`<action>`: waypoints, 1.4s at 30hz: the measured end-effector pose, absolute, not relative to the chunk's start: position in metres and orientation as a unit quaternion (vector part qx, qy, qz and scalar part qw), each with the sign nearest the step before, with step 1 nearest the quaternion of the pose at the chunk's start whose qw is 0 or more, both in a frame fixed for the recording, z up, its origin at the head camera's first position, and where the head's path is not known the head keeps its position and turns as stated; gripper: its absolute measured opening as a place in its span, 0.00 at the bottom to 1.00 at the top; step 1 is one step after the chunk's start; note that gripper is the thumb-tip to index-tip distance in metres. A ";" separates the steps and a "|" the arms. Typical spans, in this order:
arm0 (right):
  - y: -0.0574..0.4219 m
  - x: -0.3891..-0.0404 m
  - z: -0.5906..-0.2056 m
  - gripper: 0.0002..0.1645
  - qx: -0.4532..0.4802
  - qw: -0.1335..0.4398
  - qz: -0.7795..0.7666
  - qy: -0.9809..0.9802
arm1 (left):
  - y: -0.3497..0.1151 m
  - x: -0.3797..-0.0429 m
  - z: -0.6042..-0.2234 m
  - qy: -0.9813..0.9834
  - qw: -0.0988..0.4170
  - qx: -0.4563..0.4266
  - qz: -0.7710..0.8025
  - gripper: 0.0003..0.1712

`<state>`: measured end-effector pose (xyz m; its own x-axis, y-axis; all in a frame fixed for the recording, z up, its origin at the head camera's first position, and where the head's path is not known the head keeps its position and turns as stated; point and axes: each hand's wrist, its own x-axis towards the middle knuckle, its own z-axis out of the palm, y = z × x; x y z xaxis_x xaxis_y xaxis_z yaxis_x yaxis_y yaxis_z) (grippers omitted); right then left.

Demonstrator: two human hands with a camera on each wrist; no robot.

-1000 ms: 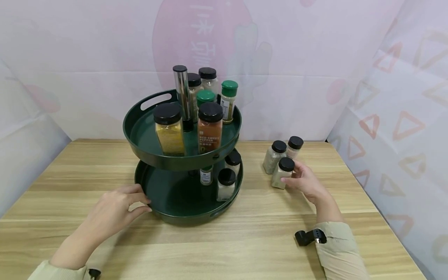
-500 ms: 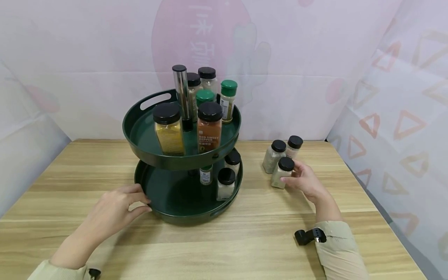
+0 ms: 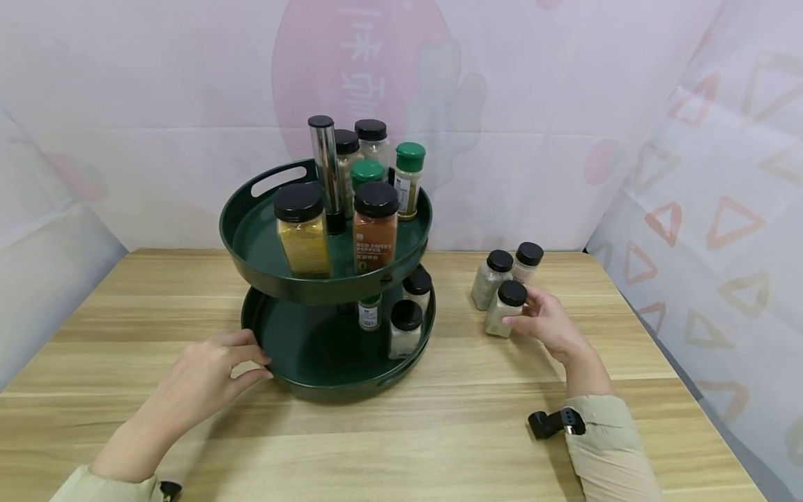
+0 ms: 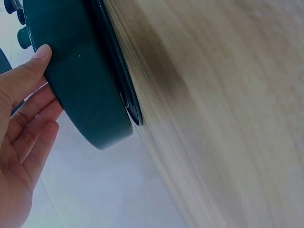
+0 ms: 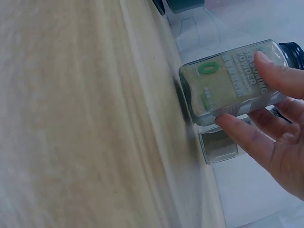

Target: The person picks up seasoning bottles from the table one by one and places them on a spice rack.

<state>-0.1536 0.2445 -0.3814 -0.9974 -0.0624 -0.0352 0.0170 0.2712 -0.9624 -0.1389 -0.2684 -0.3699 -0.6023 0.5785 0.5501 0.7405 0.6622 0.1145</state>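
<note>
My left hand is at the left rim of the dark green two-tier spice rack's lower tray. In the left wrist view its thumb and fingers pinch the tray's edge. Over on the right, my right hand grips a glass seasoning powder jar with a black lid. The right wrist view shows the thumb on one face of that jar and fingers on the other side; it stands on or just above the table. Behind it are two more black-lidded jars.
The upper tray carries several jars, among them a yellow one and a red sweet pepper jar, beside a metal post. On the lower tray's right side stand a black-lidded jar and a green-capped bottle. A printed cloth hangs behind.
</note>
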 end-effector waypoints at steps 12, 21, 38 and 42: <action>0.239 -0.150 -0.368 0.36 -0.037 0.036 -0.603 0.796 | -0.268 -0.139 -0.371 -0.879 0.246 -0.373 -0.169 0.12; 0.227 -0.148 -0.358 0.33 -0.078 0.040 -0.602 0.794 | -0.270 -0.139 -0.373 -0.878 0.250 -0.372 -0.169 0.14; 0.194 -0.136 -0.338 0.35 -0.135 0.060 -0.569 0.809 | -0.269 -0.139 -0.374 -0.880 0.244 -0.369 -0.170 0.13; 0.187 -0.133 -0.335 0.34 -0.153 0.068 -0.570 0.805 | -0.270 -0.140 -0.374 -0.880 0.242 -0.371 -0.170 0.13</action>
<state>-0.1335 0.1865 -0.3348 -0.9439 -0.3236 0.0653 -0.1690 0.3038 -0.9376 -0.1399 -0.2696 -0.3740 -0.6078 0.5704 0.5524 0.7348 0.6677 0.1190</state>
